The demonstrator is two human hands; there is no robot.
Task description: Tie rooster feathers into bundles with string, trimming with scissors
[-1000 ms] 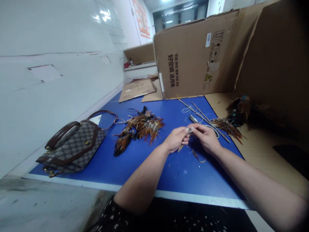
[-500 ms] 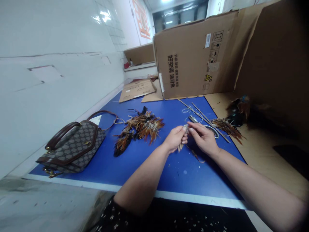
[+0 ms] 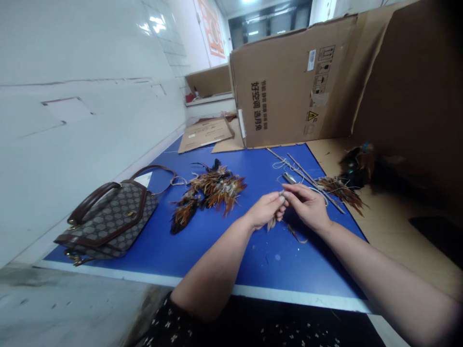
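My left hand [image 3: 266,210] is closed around a small bundle of feathers [image 3: 271,223], whose pale brown tips stick out below the fingers. Thumb and fingers of my right hand [image 3: 308,205] pinch at the bundle's upper end, touching the left thumb. Most of the bundle is covered by the hands, and any thread there is too fine to make out. A loose brown feather [image 3: 296,234] lies on the blue table [image 3: 231,260] below my right hand. Just beyond the hands are thin sticks [image 3: 307,176], tangled pale string [image 3: 284,164] and a partly hidden dark tool [image 3: 288,179].
Brown and black feather bunches [image 3: 217,188] lie left of the hands. More feathers [image 3: 342,190] rest at the right. A patterned handbag [image 3: 123,219] stands at the left by the wall. Behind rises a large cardboard box [image 3: 285,96], with flat cardboard [image 3: 204,135] beside it.
My left hand has shifted slightly right and the two hands are closer together at the bundle's top. Nothing else on the table has moved.
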